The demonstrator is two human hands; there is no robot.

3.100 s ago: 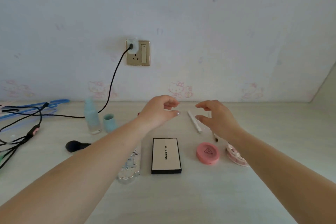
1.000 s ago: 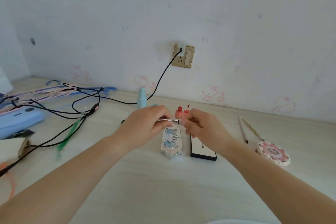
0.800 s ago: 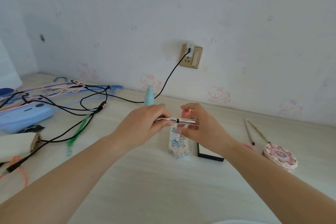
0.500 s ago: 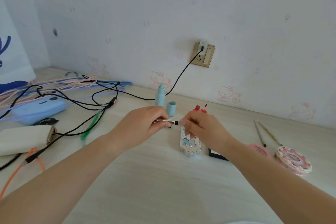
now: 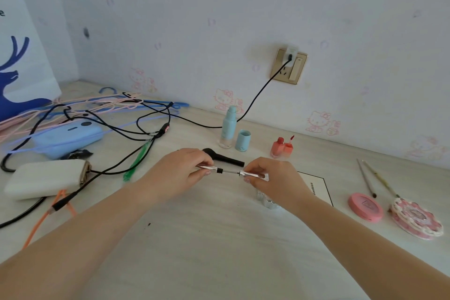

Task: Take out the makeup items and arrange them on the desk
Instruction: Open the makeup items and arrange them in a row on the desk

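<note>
Silvery cosmetic tube [image 5: 207, 167] and its cap [image 5: 253, 174] are lying along one left-right line, left hand [image 5: 180, 173] pinching the tube, right hand [image 5: 272, 178] pinching the cap, above the worktop [image 5: 219, 251].

Pale wall [image 5: 219, 19], wood-grain desk [image 5: 219, 251]

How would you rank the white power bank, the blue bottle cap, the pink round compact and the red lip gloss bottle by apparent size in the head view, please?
1. white power bank, clearly largest.
2. pink round compact.
3. blue bottle cap and red lip gloss bottle: they look alike, so I won't rank them.
</note>
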